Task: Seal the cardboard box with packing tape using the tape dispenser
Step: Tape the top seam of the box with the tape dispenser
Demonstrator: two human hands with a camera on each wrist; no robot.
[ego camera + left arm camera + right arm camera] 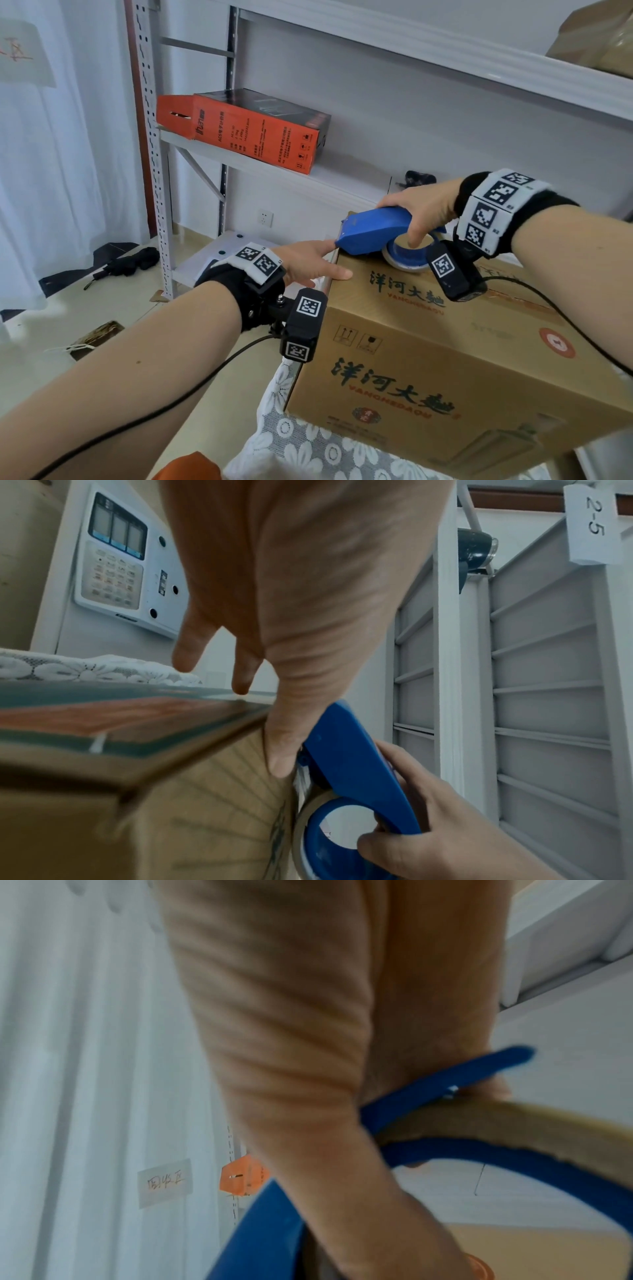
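A brown cardboard box (445,346) with Chinese lettering stands on a lace-covered surface. On its top, at the far left corner, sits the blue tape dispenser (375,233) with its tape roll (407,262). My right hand (421,214) grips the dispenser from above, thumb down over the roll. My left hand (310,262) lies with straight fingers at the box's left top edge, thumb on the top, index tip touching the dispenser's nose. The left wrist view has the left hand (284,739) pressed against the box (192,799) beside the dispenser (352,767). The right wrist view shows the dispenser (445,1085) blurred.
A grey metal shelf rack (161,144) stands behind the box, with an orange and black carton (246,130) on one shelf. A lace cloth (308,445) covers the surface under the box. A folded black umbrella (126,265) lies on the floor at left.
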